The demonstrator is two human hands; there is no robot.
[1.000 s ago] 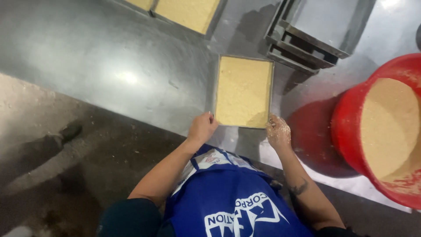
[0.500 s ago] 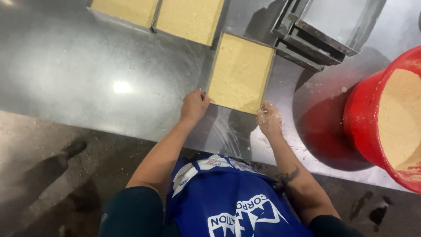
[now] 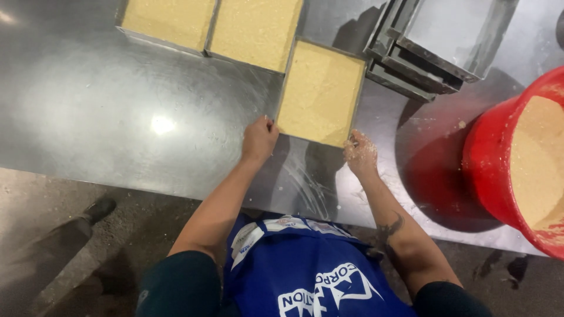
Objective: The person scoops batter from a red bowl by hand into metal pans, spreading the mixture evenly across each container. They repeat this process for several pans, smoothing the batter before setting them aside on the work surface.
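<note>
Yellow crumb fills the rectangular metal tray, and that tray is now well up the steel table, much farther from the table's near edge than a second ago. Both arms are stretched out behind it. The left hand sits at the tray's seven o'clock corner, fingers curled and pressed to the rim; whether they grip the rim or only push it, I cannot tell. The right hand, dusted with crumb, is at the five o'clock corner, fingers bent against the edge, nothing closed in them that I can see. The tray's far end has come up beside two more filled trays at eleven o'clock, its top left corner touching or very nearly touching the nearer one. So the slide looks close to finished, with the tray joining the row. Empty stacked metal trays wait at one o'clock, and a red tub of the same crumb stands at three o'clock.
</note>
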